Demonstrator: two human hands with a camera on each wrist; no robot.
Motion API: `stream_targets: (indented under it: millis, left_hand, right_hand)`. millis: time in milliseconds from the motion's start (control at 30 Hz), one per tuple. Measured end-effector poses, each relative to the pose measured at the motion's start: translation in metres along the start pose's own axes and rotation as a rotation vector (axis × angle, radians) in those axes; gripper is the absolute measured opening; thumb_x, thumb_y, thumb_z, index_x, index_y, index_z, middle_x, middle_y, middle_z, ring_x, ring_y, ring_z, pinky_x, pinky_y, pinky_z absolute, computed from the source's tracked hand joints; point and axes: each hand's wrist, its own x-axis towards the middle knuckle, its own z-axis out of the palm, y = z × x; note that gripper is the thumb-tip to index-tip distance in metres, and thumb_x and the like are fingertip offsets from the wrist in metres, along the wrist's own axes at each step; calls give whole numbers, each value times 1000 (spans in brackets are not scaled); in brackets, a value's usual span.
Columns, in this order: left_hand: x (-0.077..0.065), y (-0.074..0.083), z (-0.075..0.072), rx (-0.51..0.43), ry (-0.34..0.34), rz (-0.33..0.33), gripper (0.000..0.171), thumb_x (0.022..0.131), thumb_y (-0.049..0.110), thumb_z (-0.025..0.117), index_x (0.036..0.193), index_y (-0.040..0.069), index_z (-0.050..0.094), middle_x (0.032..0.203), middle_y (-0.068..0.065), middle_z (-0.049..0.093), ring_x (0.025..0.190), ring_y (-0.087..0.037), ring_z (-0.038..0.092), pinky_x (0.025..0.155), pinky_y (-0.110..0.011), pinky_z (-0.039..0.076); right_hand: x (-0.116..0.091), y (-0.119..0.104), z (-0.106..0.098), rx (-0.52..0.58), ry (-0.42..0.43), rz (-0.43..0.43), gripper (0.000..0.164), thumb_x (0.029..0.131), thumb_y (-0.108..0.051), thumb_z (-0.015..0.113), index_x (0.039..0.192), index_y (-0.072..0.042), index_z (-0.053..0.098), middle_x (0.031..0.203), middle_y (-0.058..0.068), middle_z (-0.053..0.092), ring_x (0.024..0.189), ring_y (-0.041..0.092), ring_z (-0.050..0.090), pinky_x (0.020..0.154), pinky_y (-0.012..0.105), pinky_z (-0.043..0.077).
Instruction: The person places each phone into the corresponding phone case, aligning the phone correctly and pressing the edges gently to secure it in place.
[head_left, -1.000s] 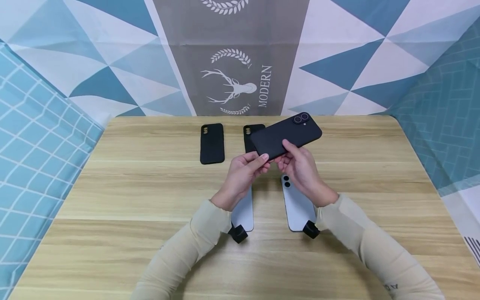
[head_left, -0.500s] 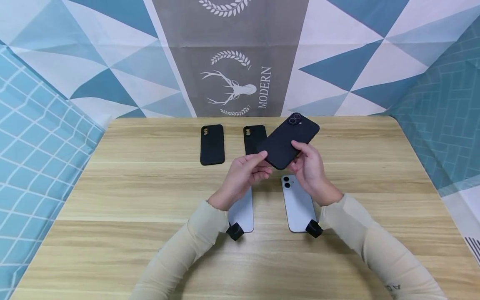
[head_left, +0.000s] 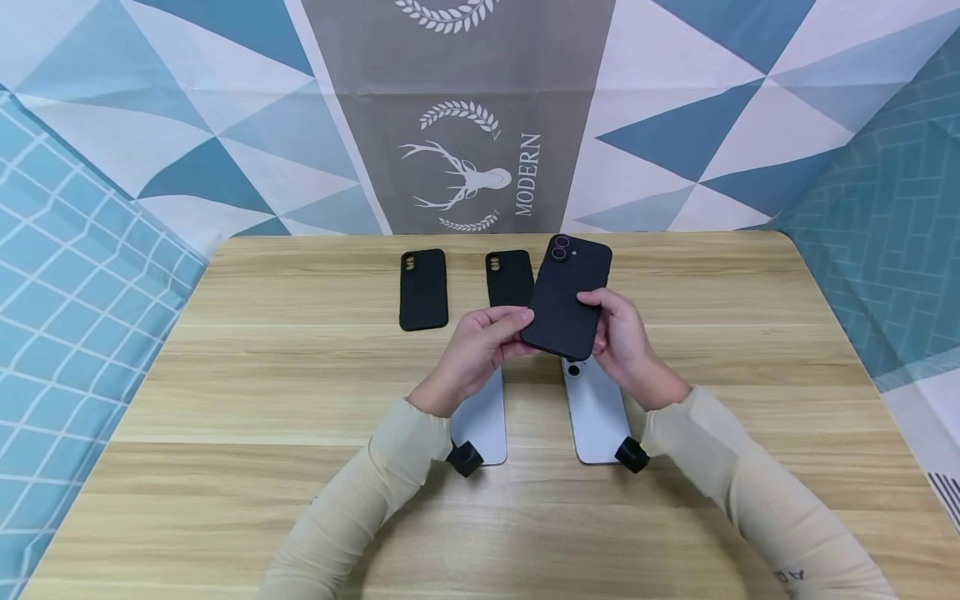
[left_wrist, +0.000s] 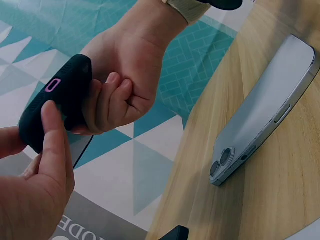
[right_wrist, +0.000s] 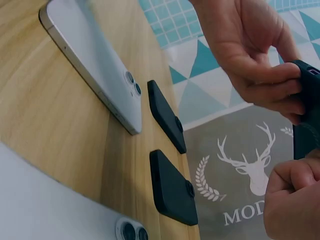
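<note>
Your left hand and right hand both gripping black-cased phone, fingers curled round its edges, apparently clear of wooden table, two black cases behind

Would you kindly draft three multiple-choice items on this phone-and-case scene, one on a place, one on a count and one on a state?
1. Where do the empty black cases lie?
A. on the far part of the table
B. at the near edge
C. on the white phones

2. How many white phones lie on the table?
A. one
B. two
C. four

3. How is the cased black phone held?
A. flat on the table
B. by the left hand alone
C. above the table by both hands

Answers:
1 A: both empty black cases lie far on the table.
2 B: two white phones lie there.
3 C: left hand and right hand grip the cased black phone aloft.
</note>
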Motion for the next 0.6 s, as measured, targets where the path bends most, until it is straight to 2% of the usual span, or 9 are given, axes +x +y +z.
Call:
stream_targets:
  millis: [33, 100, 167, 233, 267, 467, 600]
  left_hand:
    - [0, 0, 0, 10, -5, 1, 32, 95, 4, 49, 119, -17, 50, 82, 2, 67, 71, -7, 68, 80, -29, 58]
    - [0, -1, 1, 20, -1, 1, 32, 95, 3, 49, 121, -16, 50, 84, 1, 67, 71, -7, 68, 80, -29, 57]
    - [1, -2, 2, 19, 18, 5, 33, 95, 3, 49, 123, -15, 50, 85, 1, 67, 70, -7, 68, 78, -26, 57]
    - [2, -3, 2, 10, 43, 16, 33, 95, 3, 50, 124, -13, 51, 86, 1, 67, 69, -7, 68, 74, -22, 58]
    - [2, -4, 3, 6, 57, 22, 33, 95, 3, 50, 124, -13, 51, 86, 1, 66, 68, -7, 68, 71, -19, 58]
    - [5, -6, 0, -6, 98, 33, 33, 95, 2, 50, 124, -12, 50, 87, -2, 65, 68, -8, 68, 67, -15, 57]
    - [7, -8, 0, 8, 92, 12, 33, 95, 4, 51, 124, -10, 52, 95, -6, 64, 71, -9, 69, 82, -27, 55]
  right_hand:
    - [0, -1, -1, -1, -8, -2, 33, 94, -7, 35, 68, -14, 54, 39, -10, 39, 31, 2, 29, 34, 15, 16]
    - [-1, -3, -2, 13, -32, -2, 32, 95, -8, 37, 75, -13, 61, 50, -9, 55, 39, 0, 47, 38, 10, 35]
    - [-2, -6, -3, 8, -39, -6, 28, 96, -9, 40, 82, -12, 65, 64, -6, 66, 51, 2, 60, 48, 13, 49]
    - [-3, -8, -4, 12, -42, -7, 24, 96, -9, 44, 88, -11, 66, 77, -3, 70, 64, 6, 67, 58, 17, 56]
    - [-3, -10, -5, 12, -39, -8, 21, 96, -9, 46, 89, -11, 66, 79, -2, 70, 69, 8, 68, 62, 20, 57]
    - [-2, -15, -9, -47, 28, 7, 15, 92, -8, 56, 84, -11, 69, 72, -3, 68, 62, 7, 61, 63, 16, 54]
    - [-1, -17, -11, -96, 39, 37, 13, 92, -9, 57, 85, -12, 68, 73, -4, 68, 63, 6, 60, 64, 16, 54]
